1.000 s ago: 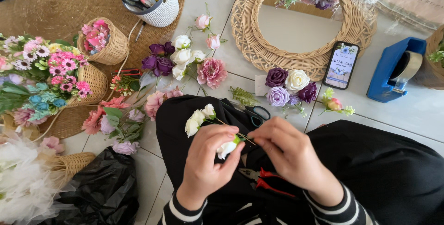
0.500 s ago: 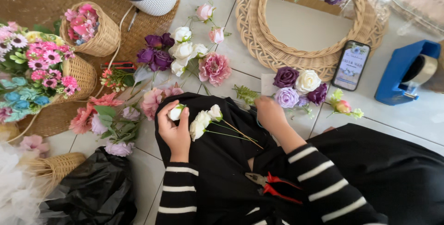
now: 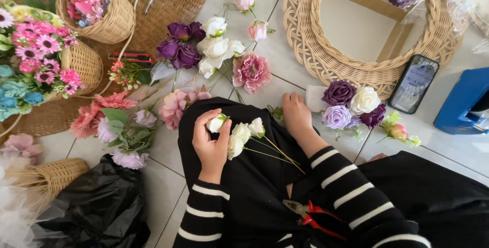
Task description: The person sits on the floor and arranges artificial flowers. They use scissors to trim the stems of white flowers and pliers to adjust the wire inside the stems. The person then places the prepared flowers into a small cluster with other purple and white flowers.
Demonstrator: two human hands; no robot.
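Left hand (image 3: 211, 143): fingers pinched shut around a white rosebud (image 3: 216, 123), wrist at 6 o'clock.
Right hand (image 3: 295, 114): knuckles up, reaching toward 12 o'clock, fingertips on the floor by a purple-and-white posy (image 3: 351, 104); grip cannot be told.

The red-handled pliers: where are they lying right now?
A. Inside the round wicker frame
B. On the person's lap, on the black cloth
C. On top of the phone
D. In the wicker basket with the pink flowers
B: the red-handled pliers rest on the black cloth over the lap, below both hands and touched by neither.
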